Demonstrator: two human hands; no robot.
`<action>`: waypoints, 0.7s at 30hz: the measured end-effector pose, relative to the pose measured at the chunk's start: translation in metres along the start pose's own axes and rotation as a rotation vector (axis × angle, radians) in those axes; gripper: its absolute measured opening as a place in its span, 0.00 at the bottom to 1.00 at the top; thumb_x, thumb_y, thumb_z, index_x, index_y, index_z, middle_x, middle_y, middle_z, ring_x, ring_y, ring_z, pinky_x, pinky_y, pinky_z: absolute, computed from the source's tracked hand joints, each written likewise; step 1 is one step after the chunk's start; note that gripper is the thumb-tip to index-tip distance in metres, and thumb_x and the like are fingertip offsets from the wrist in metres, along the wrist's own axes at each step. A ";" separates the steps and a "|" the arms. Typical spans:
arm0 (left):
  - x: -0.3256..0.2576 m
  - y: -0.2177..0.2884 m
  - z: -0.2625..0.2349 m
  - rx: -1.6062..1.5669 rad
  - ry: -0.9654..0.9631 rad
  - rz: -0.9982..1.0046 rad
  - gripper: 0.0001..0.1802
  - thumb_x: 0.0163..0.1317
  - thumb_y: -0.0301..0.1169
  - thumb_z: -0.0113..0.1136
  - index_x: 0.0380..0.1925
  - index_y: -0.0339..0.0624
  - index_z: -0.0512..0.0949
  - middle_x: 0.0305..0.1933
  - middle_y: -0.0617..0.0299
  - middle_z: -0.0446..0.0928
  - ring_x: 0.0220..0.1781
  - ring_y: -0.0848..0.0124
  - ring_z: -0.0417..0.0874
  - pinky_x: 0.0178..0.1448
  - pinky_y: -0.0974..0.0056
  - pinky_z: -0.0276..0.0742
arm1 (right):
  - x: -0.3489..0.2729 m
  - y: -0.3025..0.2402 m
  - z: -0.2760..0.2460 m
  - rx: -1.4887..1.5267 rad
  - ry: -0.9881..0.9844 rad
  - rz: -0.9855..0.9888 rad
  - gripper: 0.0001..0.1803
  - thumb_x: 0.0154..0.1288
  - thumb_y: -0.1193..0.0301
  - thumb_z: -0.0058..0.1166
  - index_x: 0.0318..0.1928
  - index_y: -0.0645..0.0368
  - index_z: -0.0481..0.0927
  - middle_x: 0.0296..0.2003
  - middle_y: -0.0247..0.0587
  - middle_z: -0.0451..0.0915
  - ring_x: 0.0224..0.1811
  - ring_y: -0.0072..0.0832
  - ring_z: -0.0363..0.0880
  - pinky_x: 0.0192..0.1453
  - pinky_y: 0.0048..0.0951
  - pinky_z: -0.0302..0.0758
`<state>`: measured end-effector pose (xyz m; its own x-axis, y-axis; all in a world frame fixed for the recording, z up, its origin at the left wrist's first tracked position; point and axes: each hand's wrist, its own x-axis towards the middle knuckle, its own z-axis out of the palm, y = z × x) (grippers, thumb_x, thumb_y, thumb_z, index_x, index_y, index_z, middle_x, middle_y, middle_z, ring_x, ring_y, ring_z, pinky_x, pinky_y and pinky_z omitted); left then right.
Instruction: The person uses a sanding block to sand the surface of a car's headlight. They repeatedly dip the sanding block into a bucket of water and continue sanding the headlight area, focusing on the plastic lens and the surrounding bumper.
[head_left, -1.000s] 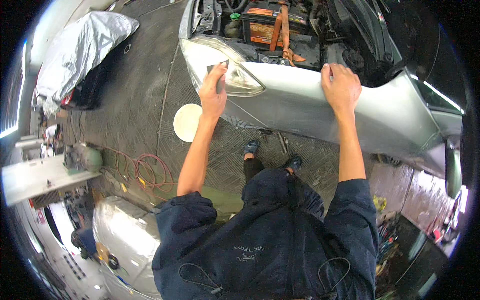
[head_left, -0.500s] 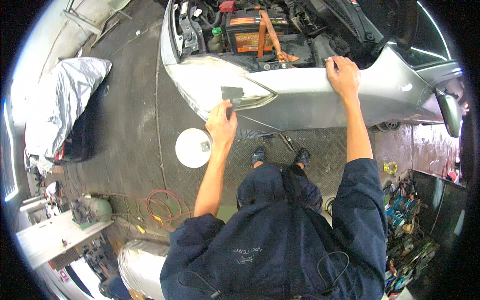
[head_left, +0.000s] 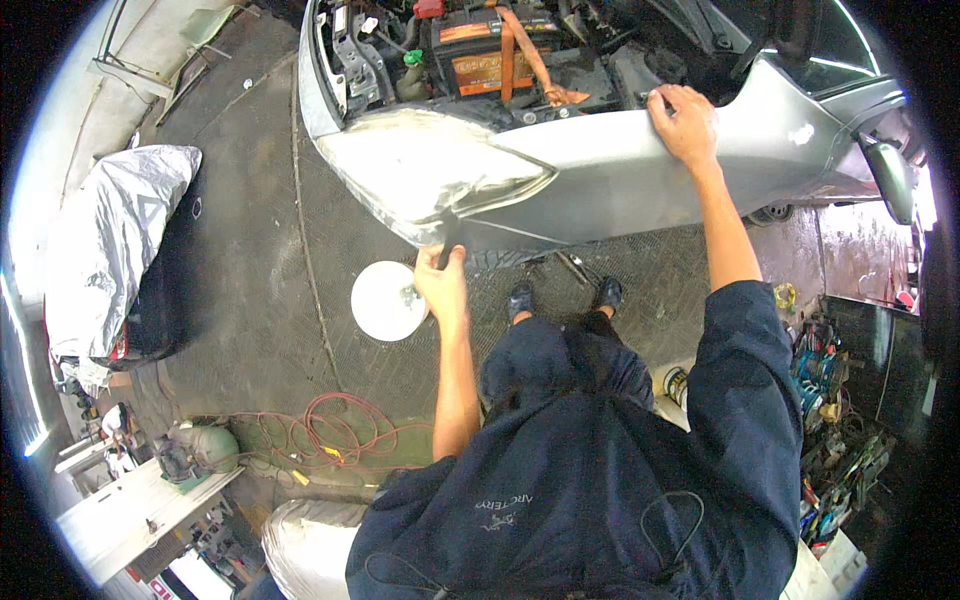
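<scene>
My left hand (head_left: 443,285) pinches a small dark sheet, seemingly sandpaper (head_left: 447,240), at the lower edge of the headlight. The sheet shows nearly edge-on. The headlight (head_left: 395,165) looks whitish and hazy, with dull streaks along its border. My right hand (head_left: 688,130) rests on the upper edge of the silver fender (head_left: 610,180), fingers laid over it beside the engine bay. Just left of my left hand, a round white bucket (head_left: 388,301) stands on the floor.
A battery (head_left: 490,60) with an orange strap sits in the open engine bay. A car under a silver cover (head_left: 130,240) stands at left. A red hose (head_left: 345,430) lies coiled on the floor. Tools (head_left: 840,460) crowd the right side; a side mirror (head_left: 887,180) juts out at right.
My left hand has moved down with the sandpaper, from the headlight's face to its lower edge. My right hand stays on the fender. The whole view has shifted slightly.
</scene>
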<state>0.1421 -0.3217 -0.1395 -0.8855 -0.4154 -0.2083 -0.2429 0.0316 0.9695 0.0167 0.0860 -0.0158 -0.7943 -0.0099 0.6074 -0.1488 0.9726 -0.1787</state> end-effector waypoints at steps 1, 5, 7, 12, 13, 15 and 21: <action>0.000 -0.004 -0.014 -0.181 -0.028 -0.163 0.10 0.58 0.20 0.69 0.36 0.45 0.78 0.38 0.59 0.84 0.41 0.61 0.88 0.51 0.56 0.83 | 0.001 0.001 0.001 0.006 -0.007 0.005 0.14 0.67 0.60 0.57 0.35 0.57 0.88 0.32 0.42 0.87 0.38 0.42 0.85 0.46 0.43 0.80; 0.005 -0.014 -0.047 -0.713 -0.361 -0.520 0.19 0.57 0.17 0.60 0.50 0.36 0.75 0.51 0.47 0.82 0.60 0.49 0.86 0.62 0.40 0.84 | -0.001 -0.002 0.000 0.006 -0.047 0.043 0.16 0.68 0.58 0.57 0.37 0.56 0.89 0.34 0.42 0.88 0.39 0.42 0.86 0.47 0.43 0.80; 0.001 -0.004 -0.044 -0.852 -0.441 -0.562 0.26 0.55 0.18 0.53 0.57 0.26 0.72 0.56 0.47 0.79 0.51 0.49 0.86 0.66 0.33 0.82 | 0.001 -0.002 -0.002 -0.003 -0.056 0.033 0.16 0.68 0.58 0.57 0.38 0.56 0.89 0.34 0.42 0.88 0.40 0.42 0.86 0.48 0.43 0.80; 0.015 0.011 -0.034 -0.807 -0.314 -0.383 0.23 0.63 0.22 0.56 0.60 0.33 0.72 0.55 0.54 0.78 0.40 0.60 0.81 0.64 0.38 0.83 | 0.001 -0.001 -0.002 -0.005 -0.054 0.040 0.16 0.68 0.58 0.57 0.38 0.56 0.89 0.35 0.42 0.88 0.42 0.41 0.86 0.50 0.42 0.80; 0.014 0.035 -0.023 -0.735 -0.255 -0.344 0.22 0.66 0.24 0.57 0.61 0.35 0.72 0.56 0.55 0.78 0.40 0.62 0.80 0.65 0.38 0.82 | 0.000 0.001 -0.003 -0.014 -0.065 0.039 0.15 0.69 0.59 0.57 0.39 0.57 0.89 0.37 0.42 0.88 0.43 0.42 0.86 0.51 0.41 0.80; 0.022 0.054 -0.009 -0.587 -0.205 -0.261 0.20 0.74 0.35 0.62 0.62 0.43 0.75 0.57 0.61 0.77 0.39 0.68 0.79 0.63 0.47 0.81 | 0.000 0.001 -0.003 -0.017 -0.087 0.030 0.15 0.70 0.60 0.58 0.40 0.58 0.89 0.40 0.43 0.89 0.44 0.43 0.86 0.52 0.39 0.80; 0.037 0.075 0.044 0.612 -0.019 0.711 0.28 0.74 0.35 0.58 0.73 0.43 0.71 0.72 0.47 0.68 0.65 0.50 0.72 0.71 0.43 0.67 | 0.001 0.000 -0.005 0.005 -0.105 0.042 0.14 0.70 0.62 0.57 0.39 0.59 0.89 0.37 0.44 0.88 0.42 0.44 0.86 0.51 0.40 0.80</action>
<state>0.0741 -0.2950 -0.0800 -0.9111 -0.1006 0.3998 0.1960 0.7475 0.6347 0.0189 0.0878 -0.0110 -0.8572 0.0059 0.5150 -0.1173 0.9714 -0.2063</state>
